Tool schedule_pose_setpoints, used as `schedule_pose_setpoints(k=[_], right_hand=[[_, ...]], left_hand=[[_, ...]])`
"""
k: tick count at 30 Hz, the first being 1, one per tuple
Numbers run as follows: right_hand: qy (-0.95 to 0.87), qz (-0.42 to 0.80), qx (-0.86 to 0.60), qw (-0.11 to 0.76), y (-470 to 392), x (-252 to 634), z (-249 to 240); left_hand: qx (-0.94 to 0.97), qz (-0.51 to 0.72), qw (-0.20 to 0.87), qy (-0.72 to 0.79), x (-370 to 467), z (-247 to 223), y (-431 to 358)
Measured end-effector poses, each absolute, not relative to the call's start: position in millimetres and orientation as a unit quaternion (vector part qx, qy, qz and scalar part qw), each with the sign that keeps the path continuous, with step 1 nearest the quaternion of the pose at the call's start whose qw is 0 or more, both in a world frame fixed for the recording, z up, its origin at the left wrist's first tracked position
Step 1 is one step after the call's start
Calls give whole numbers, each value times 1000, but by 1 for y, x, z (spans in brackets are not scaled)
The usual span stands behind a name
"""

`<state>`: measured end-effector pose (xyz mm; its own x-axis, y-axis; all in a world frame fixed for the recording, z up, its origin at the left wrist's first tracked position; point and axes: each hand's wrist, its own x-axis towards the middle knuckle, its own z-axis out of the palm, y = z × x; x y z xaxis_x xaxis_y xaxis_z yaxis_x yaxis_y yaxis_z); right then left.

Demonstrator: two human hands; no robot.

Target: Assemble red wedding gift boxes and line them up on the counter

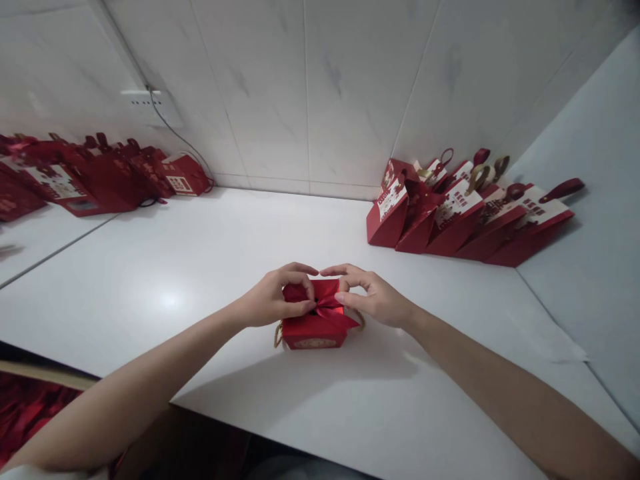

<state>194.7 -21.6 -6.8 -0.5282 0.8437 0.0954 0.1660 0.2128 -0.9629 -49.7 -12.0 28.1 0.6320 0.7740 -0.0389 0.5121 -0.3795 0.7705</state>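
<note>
Toward the near edge of the white surface (200,267), the red gift box (314,328) sits in the middle, below your hands. Your left hand (278,296) and right hand (374,297) each pinch the shiny red ribbon (334,316) on its top. If you pull unevenly, I think the ribbon may twist or the box may turn. Far right, the red handled boxes (457,225) stand close together; one push could topple them.
</note>
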Motion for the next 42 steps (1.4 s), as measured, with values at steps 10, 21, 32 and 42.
schedule_pose_setpoints(k=[10,21,32,42], right_hand=[[-702,532,-351,318,-19,203,5],[-708,331,-383,492,-22,196,2],[-916,-116,-123,365,-80,154,-16],[-863,-166,-328,347,-79,140,-31]], left_hand=[[822,179,400,364,-78,48,9],[780,151,497,351,-62,50,-6],[733,162,555,358,-59,38,-6],[746,213,407,482,-42,38,-20]])
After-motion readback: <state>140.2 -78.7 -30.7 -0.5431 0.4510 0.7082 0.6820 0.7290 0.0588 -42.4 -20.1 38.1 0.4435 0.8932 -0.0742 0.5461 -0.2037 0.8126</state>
